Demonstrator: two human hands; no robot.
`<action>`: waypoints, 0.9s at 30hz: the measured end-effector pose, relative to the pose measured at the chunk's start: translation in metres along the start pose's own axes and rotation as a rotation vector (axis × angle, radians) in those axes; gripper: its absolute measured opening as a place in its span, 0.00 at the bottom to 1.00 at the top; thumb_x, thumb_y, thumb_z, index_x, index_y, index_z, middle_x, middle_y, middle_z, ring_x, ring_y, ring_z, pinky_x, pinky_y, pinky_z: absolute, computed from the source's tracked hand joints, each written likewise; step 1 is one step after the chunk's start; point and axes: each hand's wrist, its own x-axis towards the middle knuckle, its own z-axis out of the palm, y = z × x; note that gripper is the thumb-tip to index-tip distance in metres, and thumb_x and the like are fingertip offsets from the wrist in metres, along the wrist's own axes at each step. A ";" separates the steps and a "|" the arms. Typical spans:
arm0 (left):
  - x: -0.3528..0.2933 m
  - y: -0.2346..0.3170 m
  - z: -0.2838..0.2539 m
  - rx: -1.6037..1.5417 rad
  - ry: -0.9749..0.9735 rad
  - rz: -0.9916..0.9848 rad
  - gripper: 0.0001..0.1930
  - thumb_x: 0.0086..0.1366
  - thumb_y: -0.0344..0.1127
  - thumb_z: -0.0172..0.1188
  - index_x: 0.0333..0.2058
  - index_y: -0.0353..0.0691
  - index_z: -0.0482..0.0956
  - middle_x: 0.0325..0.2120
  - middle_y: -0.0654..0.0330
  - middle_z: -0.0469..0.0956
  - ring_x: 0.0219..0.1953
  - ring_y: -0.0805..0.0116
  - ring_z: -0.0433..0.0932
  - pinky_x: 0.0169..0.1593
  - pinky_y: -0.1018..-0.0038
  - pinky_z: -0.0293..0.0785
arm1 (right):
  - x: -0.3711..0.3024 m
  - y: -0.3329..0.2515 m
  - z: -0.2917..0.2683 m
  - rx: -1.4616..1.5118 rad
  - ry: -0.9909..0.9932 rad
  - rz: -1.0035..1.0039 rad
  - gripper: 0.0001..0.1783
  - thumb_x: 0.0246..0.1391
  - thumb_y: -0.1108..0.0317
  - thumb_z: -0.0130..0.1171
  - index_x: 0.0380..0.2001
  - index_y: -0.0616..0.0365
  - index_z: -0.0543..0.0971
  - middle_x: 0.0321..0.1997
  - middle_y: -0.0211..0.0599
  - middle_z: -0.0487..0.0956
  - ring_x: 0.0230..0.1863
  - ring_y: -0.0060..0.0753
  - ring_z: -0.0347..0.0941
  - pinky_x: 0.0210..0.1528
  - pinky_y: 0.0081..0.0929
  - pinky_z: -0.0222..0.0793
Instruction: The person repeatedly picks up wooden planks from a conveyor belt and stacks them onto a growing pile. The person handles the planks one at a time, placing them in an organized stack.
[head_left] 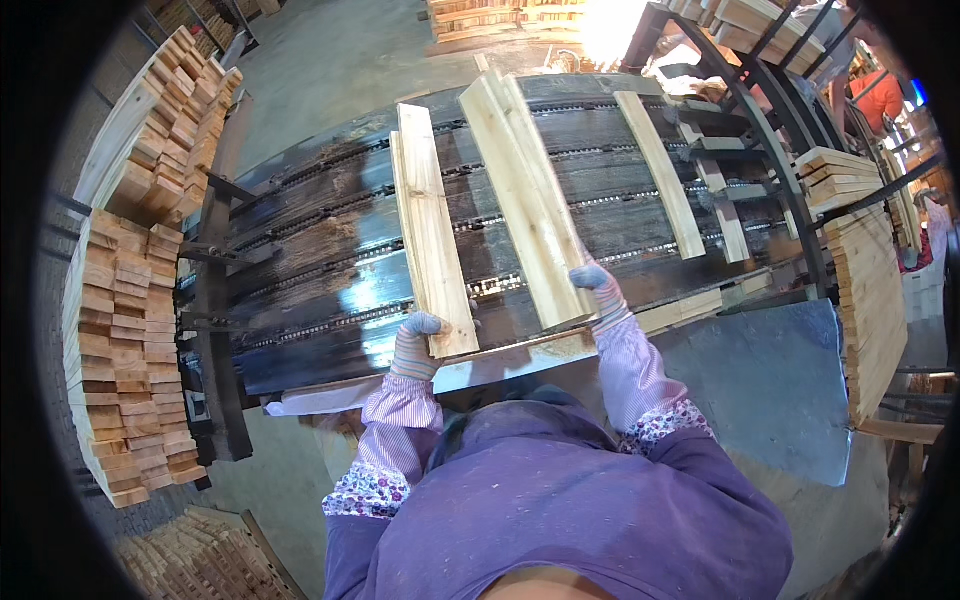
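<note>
gloved left hand (415, 340) gripping the near end of a pale wooden board (430, 225) – right hand (597, 287) clasping the near end of a second, wider board (525, 190). both boards lying lengthwise across a dark chain conveyor (320, 250). stacked timber (125, 350) at far left, more boards (870, 290) piled on the right.

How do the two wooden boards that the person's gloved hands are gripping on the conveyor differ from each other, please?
The left board looks narrower and a single flat plank; the right board looks wider, seemingly two pieces side by side. The left board's near end is gripped by the left hand, the right board's by the right hand. The right board reaches farther up the dark conveyor. Both are pale bare wood lying across its chains.
</note>
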 end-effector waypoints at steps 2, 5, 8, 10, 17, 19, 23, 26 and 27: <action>0.003 -0.006 0.004 0.052 0.049 0.012 0.40 0.41 0.31 0.63 0.58 0.23 0.72 0.45 0.41 0.83 0.44 0.44 0.86 0.51 0.53 0.86 | -0.022 -0.036 0.020 -0.007 -0.017 -0.015 0.51 0.50 0.77 0.64 0.77 0.57 0.55 0.60 0.42 0.79 0.54 0.32 0.81 0.58 0.34 0.81; 0.017 -0.015 0.023 0.150 0.170 0.084 0.36 0.47 0.27 0.59 0.59 0.28 0.71 0.38 0.47 0.83 0.38 0.52 0.85 0.44 0.62 0.87 | -0.045 -0.064 0.010 -0.076 0.049 -0.084 0.55 0.46 0.76 0.66 0.78 0.54 0.55 0.61 0.43 0.78 0.56 0.35 0.80 0.61 0.39 0.79; 0.047 -0.035 0.013 0.247 0.266 0.262 0.38 0.54 0.24 0.57 0.67 0.37 0.66 0.32 0.58 0.79 0.29 0.67 0.79 0.35 0.72 0.82 | -0.050 -0.069 -0.024 -0.132 0.131 -0.017 0.55 0.45 0.75 0.66 0.78 0.51 0.55 0.61 0.42 0.78 0.55 0.38 0.81 0.58 0.40 0.82; 0.065 -0.041 0.039 0.407 0.336 0.262 0.39 0.54 0.24 0.59 0.69 0.38 0.64 0.32 0.60 0.79 0.29 0.70 0.77 0.34 0.74 0.79 | -0.056 -0.062 -0.040 -0.146 0.199 0.035 0.56 0.44 0.72 0.69 0.77 0.52 0.56 0.62 0.41 0.77 0.58 0.36 0.78 0.60 0.36 0.79; 0.103 -0.083 0.067 1.532 0.623 0.269 0.58 0.50 0.40 0.73 0.77 0.55 0.48 0.61 0.34 0.68 0.61 0.35 0.73 0.66 0.53 0.70 | -0.054 -0.052 -0.017 -0.389 0.177 -0.185 0.67 0.34 0.65 0.79 0.78 0.56 0.54 0.72 0.41 0.69 0.69 0.37 0.67 0.70 0.35 0.65; 0.100 -0.098 0.070 1.823 0.700 0.080 0.60 0.50 0.47 0.76 0.77 0.56 0.47 0.65 0.32 0.61 0.66 0.31 0.65 0.69 0.51 0.65 | -0.060 -0.077 -0.011 -0.602 0.159 -0.232 0.69 0.32 0.62 0.80 0.79 0.58 0.53 0.75 0.42 0.66 0.75 0.38 0.61 0.74 0.35 0.59; 0.094 -0.095 0.098 1.987 0.714 -0.053 0.64 0.51 0.51 0.78 0.78 0.62 0.40 0.67 0.31 0.56 0.67 0.32 0.64 0.70 0.50 0.63 | -0.049 -0.125 -0.056 -1.153 0.376 -0.197 0.66 0.32 0.68 0.81 0.76 0.62 0.56 0.78 0.50 0.62 0.77 0.44 0.59 0.77 0.36 0.56; 0.090 -0.085 0.087 1.896 0.782 -0.139 0.64 0.51 0.46 0.78 0.78 0.64 0.39 0.68 0.33 0.56 0.67 0.34 0.64 0.71 0.52 0.64 | -0.028 -0.163 -0.006 -1.585 0.655 0.167 0.65 0.38 0.62 0.79 0.78 0.32 0.54 0.70 0.59 0.69 0.69 0.62 0.69 0.71 0.45 0.67; 0.089 -0.080 0.086 1.867 0.773 -0.153 0.64 0.51 0.45 0.78 0.78 0.64 0.39 0.68 0.34 0.56 0.67 0.34 0.64 0.71 0.53 0.64 | -0.024 -0.169 -0.004 -1.681 0.673 0.322 0.63 0.43 0.58 0.76 0.79 0.25 0.49 0.70 0.59 0.67 0.69 0.60 0.70 0.69 0.48 0.68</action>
